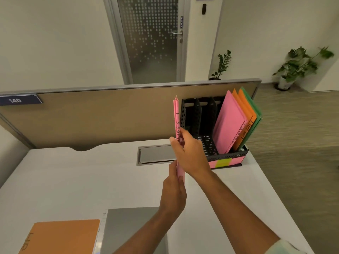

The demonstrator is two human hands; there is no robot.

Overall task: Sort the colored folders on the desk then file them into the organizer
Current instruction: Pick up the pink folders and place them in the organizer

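A pink folder (176,116) stands upright and edge-on above the desk, just left of the black organizer (200,118). My right hand (190,153) grips its middle and my left hand (173,189) grips its lower end. In the organizer's right slots lean another pink folder (229,121), orange folders (247,114) and a green folder (255,110). The organizer's left slots hold nothing. Pink and yellow-green labels (227,162) run along its front edge. An orange folder (62,237) lies flat at the near left of the desk.
A grey folder or laptop (128,230) lies beside the flat orange folder. A grey cable hatch (156,154) is set into the white desk (73,180). A tan partition (91,116) backs the desk. Behind stand a glass door and potted plants (300,66).
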